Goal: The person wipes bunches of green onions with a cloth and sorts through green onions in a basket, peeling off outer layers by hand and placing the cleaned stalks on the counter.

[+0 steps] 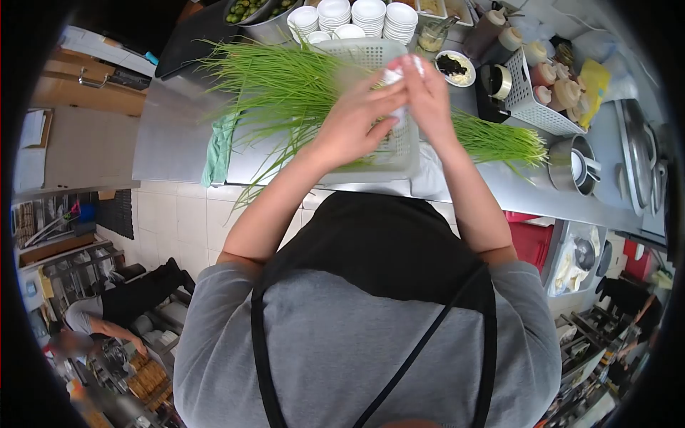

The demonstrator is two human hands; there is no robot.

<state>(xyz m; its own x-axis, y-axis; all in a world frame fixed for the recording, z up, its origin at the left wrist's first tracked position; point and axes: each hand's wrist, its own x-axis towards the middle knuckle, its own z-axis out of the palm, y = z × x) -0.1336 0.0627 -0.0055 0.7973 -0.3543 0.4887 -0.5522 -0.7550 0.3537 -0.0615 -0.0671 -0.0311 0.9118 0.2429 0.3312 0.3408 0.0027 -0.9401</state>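
My left hand (pixel 360 121) and my right hand (pixel 427 96) meet over the right side of a pale perforated plastic basket (pixel 408 151). Pressed between them is a crumpled white cloth (pixel 392 75), which might also be a paper towel; fingers cover much of it. The left fingers lie across it toward the right palm, slightly blurred. Long green chives (pixel 285 82) spread over the basket's left side, some hanging past the counter edge. A second bunch of chives (pixel 496 140), cut ends outward, lies right of the basket.
Stacks of white dishes (pixel 367 18) stand behind the basket, with a bowl of dark and pale food (pixel 455 68) to their right. Further right are a white bottle basket (pixel 539 107) and a metal pot (pixel 573 167). A green cloth (pixel 220 146) hangs over the front edge. Other people work behind.
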